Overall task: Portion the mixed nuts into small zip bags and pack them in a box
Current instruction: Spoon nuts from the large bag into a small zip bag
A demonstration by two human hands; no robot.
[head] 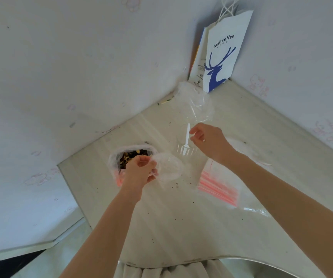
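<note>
Clear film, left hand: the left hand pinches a thin clear plastic piece between thumb and curled fingers, right at the mouth of the nut bag. I cannot tell whether it is a small zip bag or a lid.
White scoop, right hand: the right hand has its fingers curled in, with the fingertips right at the handle of the white scoop. Whether it actually has hold of the handle I cannot tell.
Mixed nuts: the dark mixed nuts sit in the opened bag on the table, just behind the left hand.
Zip bags: a stack with red closures lies flat below the right forearm, near the scoop.
Risk, spill: the nut bag is soft-walled and looks to stand only by its own slump, so a tug from the left hand could tip it and scatter nuts.
Risk, scoop: a loose hold on that thin handle could let it twist and shed nuts on the way across.
Risk, forearm: the right arm, if it passes low, could drag the slippery stack.
Edges: the table is cut off diagonally on the left, near the nut bag. Walls close the back and the right.
Open room: there is bare tabletop between the arms. The far corner holds a loose clear bag and a paper coffee bag.
Box: none in view.
</note>
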